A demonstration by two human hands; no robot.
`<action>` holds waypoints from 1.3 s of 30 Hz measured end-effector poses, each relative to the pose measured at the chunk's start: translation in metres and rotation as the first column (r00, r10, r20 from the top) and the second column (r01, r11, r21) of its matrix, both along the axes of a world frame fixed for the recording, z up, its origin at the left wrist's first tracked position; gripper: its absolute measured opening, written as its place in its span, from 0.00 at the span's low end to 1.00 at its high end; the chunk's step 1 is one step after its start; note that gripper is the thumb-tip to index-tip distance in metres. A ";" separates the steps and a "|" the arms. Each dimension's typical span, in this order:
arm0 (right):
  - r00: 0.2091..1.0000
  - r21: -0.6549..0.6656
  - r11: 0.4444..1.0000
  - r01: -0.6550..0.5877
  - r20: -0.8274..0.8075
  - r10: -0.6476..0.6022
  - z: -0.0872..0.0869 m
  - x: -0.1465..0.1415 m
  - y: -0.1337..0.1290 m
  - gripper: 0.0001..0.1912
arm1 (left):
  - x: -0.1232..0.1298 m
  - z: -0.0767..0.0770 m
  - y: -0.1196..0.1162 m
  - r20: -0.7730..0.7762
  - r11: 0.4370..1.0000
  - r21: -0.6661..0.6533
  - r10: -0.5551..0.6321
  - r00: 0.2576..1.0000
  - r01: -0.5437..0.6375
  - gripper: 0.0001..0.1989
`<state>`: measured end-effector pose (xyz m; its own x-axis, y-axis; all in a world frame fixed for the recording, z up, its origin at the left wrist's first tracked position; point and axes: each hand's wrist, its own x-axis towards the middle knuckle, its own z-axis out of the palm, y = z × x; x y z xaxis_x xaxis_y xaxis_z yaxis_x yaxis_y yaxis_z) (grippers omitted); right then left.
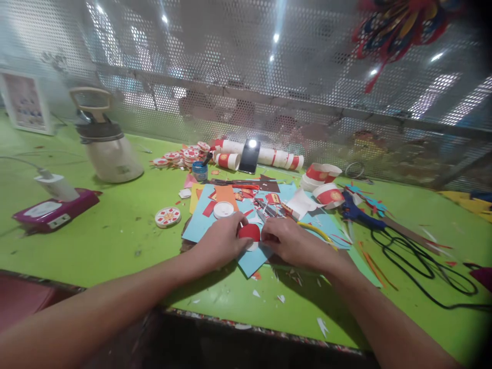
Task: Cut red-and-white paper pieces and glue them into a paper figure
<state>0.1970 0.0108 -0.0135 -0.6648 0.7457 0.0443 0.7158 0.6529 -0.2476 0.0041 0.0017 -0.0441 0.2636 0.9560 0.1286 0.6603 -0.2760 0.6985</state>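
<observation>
A rounded red paper piece [249, 232] is gripped at its left edge by my left hand [225, 238], thumb and fingers closed on it. Under it shows a bit of a white disc [252, 247], over a sheet of light blue paper [251, 264]. My right hand [284, 238] is beside the red piece on the right, its fingers curled together; whatever they may pinch is hidden. Just behind my left hand lies a round white disc [223, 209]. A curved yellow handle [317, 229] lies beyond my right wrist.
Behind stand a blue jar [200, 171], decorated discs [191, 155], cut paper cups [328, 196] and a phone [249, 156]. Right lies a blue glue gun [359, 212] with a looping black cable [407, 266]. Left are a purple power strip [57, 209] and a large jug [109, 148].
</observation>
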 end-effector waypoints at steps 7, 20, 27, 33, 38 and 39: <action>0.990 -0.078 0.996 0.044 -0.130 -0.054 -0.003 -0.003 0.000 0.04 | -0.003 0.004 0.005 0.210 0.993 -0.117 0.025 0.977 0.000 0.04; 0.896 -0.328 0.939 0.106 -0.379 -0.233 0.013 0.002 -0.003 0.05 | -0.010 0.023 0.002 0.468 0.923 -0.379 0.131 0.874 0.065 0.10; 0.854 -0.383 0.921 0.072 -0.454 -0.255 0.021 0.003 -0.008 0.07 | -0.006 0.022 0.000 0.572 0.855 -0.487 0.157 0.805 0.180 0.09; 0.825 -0.312 0.940 0.135 -0.490 -0.281 0.019 0.000 -0.005 0.12 | -0.006 0.026 -0.002 0.569 0.828 -0.522 0.161 0.807 0.203 0.07; 0.807 -0.284 0.949 0.139 -0.523 -0.274 0.018 0.003 -0.003 0.12 | -0.007 0.024 -0.001 0.575 0.827 -0.515 0.140 0.806 0.224 0.08; 0.806 -0.282 0.950 0.135 -0.527 -0.271 0.018 0.003 -0.003 0.11 | -0.007 0.024 -0.001 0.577 0.827 -0.512 0.131 0.806 0.232 0.08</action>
<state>0.1998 0.0076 0.0044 -0.4095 0.8952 0.1759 0.5220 0.3880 -0.7596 -0.0034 0.0007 -0.0204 0.3645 0.8956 -0.2551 0.0878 0.2397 0.9669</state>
